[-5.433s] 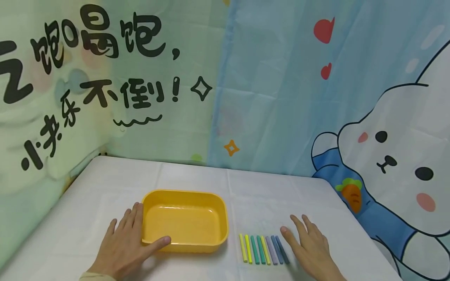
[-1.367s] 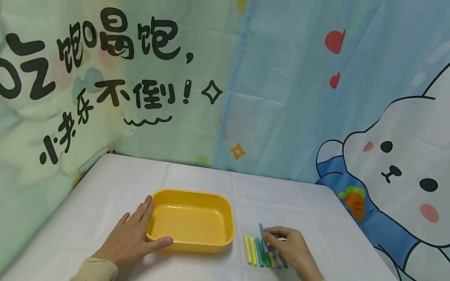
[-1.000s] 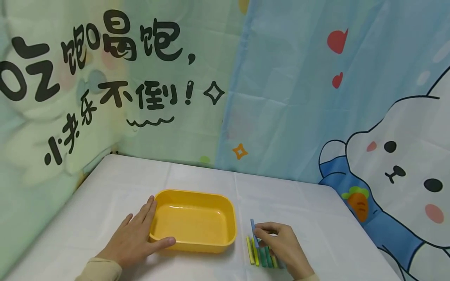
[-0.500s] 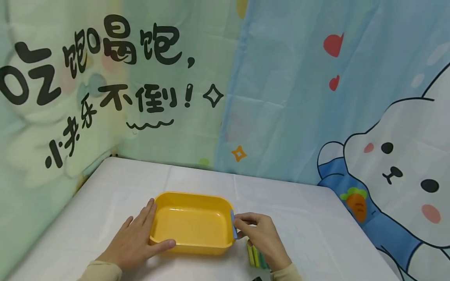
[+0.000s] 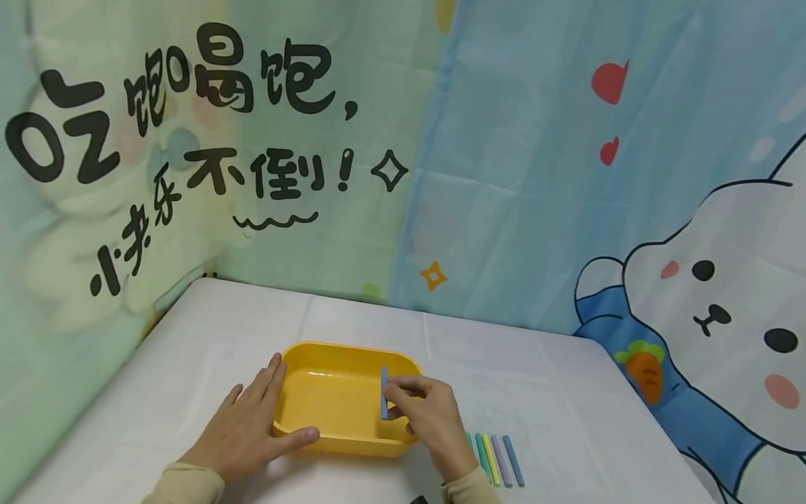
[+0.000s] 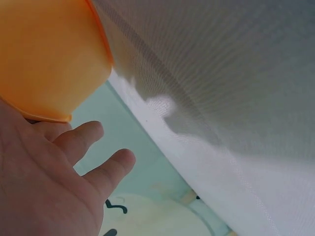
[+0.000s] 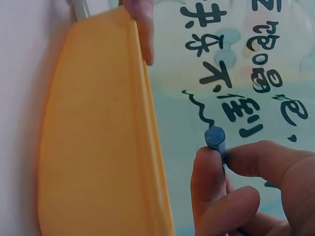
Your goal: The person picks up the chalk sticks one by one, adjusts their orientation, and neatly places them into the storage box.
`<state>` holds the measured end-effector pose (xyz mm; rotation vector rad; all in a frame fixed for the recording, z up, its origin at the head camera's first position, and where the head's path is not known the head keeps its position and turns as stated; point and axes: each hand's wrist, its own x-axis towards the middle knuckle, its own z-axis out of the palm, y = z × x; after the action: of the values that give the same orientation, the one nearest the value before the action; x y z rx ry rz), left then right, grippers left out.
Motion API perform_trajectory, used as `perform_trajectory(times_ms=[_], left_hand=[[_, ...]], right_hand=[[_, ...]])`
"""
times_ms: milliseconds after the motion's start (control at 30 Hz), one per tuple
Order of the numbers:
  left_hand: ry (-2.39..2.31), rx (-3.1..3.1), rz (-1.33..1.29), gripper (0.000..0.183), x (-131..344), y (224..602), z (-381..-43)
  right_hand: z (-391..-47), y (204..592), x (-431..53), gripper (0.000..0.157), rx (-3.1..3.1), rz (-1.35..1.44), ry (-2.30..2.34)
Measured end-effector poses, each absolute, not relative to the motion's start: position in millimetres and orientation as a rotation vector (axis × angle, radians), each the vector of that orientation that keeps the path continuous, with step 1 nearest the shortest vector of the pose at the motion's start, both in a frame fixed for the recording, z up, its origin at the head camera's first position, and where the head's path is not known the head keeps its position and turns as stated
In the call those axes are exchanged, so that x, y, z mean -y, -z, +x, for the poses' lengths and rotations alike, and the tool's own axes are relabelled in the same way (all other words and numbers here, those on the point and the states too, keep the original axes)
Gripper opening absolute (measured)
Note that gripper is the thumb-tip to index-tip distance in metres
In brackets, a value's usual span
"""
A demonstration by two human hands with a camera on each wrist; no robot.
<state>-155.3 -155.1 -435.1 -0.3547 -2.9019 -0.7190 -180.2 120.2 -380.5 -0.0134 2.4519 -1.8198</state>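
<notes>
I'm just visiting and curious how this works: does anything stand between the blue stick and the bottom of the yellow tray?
Nothing visible does. The right hand pinches the blue stick over the right part of the yellow tray, whose bottom is bare there. The left hand touches the tray's left side, away from the stick.

Hands: two showed, left hand (image 5: 242,434) and right hand (image 5: 437,413) | tray (image 5: 334,399): one stood | sticks: six showed, one light-blue stick (image 5: 384,393), one darker blue stick (image 5: 513,460), two green sticks (image 5: 482,451), one yellow stick (image 5: 491,460), one purple stick (image 5: 502,460); any behind the right hand could not be counted | sleeves (image 5: 189,483): two showed | wall prints: one outlined rabbit (image 5: 730,224), one carrot (image 5: 644,374), two red marks (image 5: 609,82) appeared
</notes>
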Motion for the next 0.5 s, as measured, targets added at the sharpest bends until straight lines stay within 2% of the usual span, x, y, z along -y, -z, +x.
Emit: perform_trajectory(times_ms=[500], left_hand=[[0.722, 2.909, -0.346, 0.118, 154, 435, -157]], right_hand=[[-189, 391, -81, 0.033, -2.437, -0.007, 1.818]])
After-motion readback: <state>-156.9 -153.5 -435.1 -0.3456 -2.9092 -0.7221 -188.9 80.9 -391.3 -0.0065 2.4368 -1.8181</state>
